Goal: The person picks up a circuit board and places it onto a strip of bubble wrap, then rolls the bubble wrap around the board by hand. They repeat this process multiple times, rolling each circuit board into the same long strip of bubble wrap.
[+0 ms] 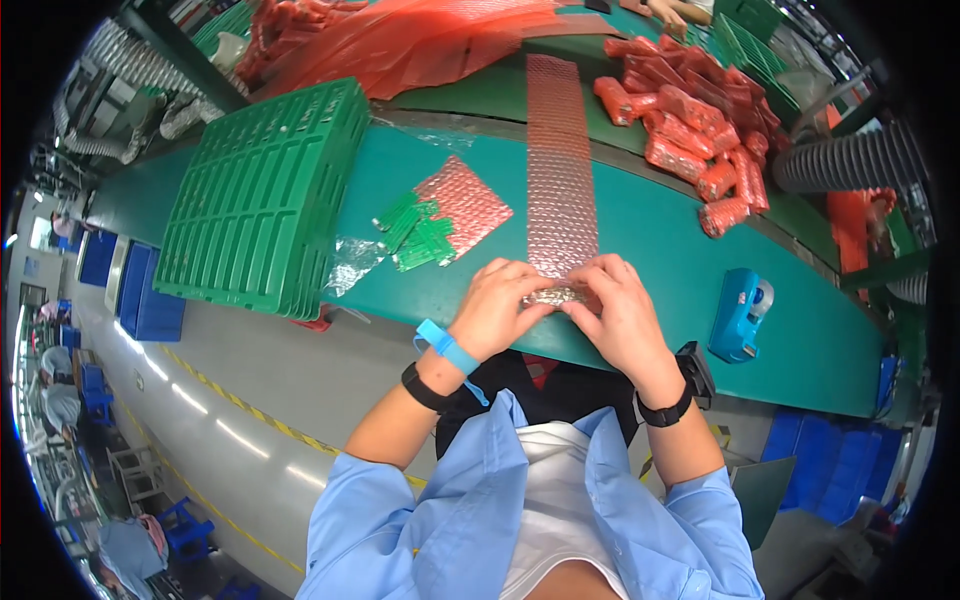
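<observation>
A long strip of pinkish bubble wrap (560,170) runs away from me across the green table (420,300). At its near end, by the table's edge, a small roll (556,296) lies between my two hands; what is inside cannot be made out. My left hand (497,308) grips the roll's left end, thumb toward me. The right end is held by my right hand (618,312), fingers curled over the top. To the left, several small green circuit boards (418,232) rest on a square of red bubble wrap (465,200).
Green plastic crates (262,200) stand at the left. Many red wrapped rolls (705,130) are heaped at the back right. A blue tape dispenser (740,315) sits to the right. Red sheeting (420,45) covers the far side, where another person's hand (668,14) shows.
</observation>
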The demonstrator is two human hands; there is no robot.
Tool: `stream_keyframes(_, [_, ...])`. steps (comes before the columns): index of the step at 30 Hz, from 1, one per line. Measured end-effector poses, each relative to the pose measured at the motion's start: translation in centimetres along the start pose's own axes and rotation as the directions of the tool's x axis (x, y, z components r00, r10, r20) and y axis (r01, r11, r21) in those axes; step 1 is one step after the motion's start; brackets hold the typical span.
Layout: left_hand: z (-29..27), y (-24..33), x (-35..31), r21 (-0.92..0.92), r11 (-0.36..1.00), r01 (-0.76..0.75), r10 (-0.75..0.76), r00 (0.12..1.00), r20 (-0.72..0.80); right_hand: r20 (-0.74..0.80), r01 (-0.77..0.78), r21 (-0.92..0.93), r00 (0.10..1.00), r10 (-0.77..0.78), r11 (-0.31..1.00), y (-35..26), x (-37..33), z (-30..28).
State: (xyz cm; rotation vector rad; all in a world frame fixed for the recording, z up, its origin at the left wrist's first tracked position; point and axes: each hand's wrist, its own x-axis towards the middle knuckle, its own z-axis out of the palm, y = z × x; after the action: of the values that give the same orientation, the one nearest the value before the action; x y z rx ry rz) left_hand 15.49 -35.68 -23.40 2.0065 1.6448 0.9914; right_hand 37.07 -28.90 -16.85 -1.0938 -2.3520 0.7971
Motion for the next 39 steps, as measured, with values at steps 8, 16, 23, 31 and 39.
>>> stream_keyframes(8, [-4.3, -6.0, -4.6, -0.113, 0.976, 0.184, -0.184, 0.983, 0.009, 0.121, 0.322, -0.149, 0.944, -0.305, 0.935, -13.2, 8.9, 12.0])
stream_keyframes(16, [-6.3, -12.7, -7.5, -0.324, 0.939, 0.120, -0.139, 0.989, -0.039, 0.201, 0.201, -0.470, 0.972, -0.117, 0.859, -18.9, 17.1, 23.9])
stream_keyframes(23, [-8.6, -12.9, -4.7, -0.118, 0.991, 0.065, -0.075, 0.994, -0.085, 0.181, 0.112, -0.457, 0.983, -0.031, 0.882, -18.1, 18.5, 20.7])
stream_keyframes(31, [-9.0, -10.0, -3.8, -0.017, 1.000, 0.018, -0.019, 0.996, -0.084, -0.038, -0.082, 0.167, 0.995, 0.089, 0.983, -10.0, 10.3, 7.4])
stream_keyframes(39, [-1.3, -6.2, -1.0, -0.056, 0.998, 0.025, -0.031, 0.992, -0.123, 0.012, -0.029, 0.097, 1.000, 0.027, 0.995, 1.8, 4.1, 5.5])
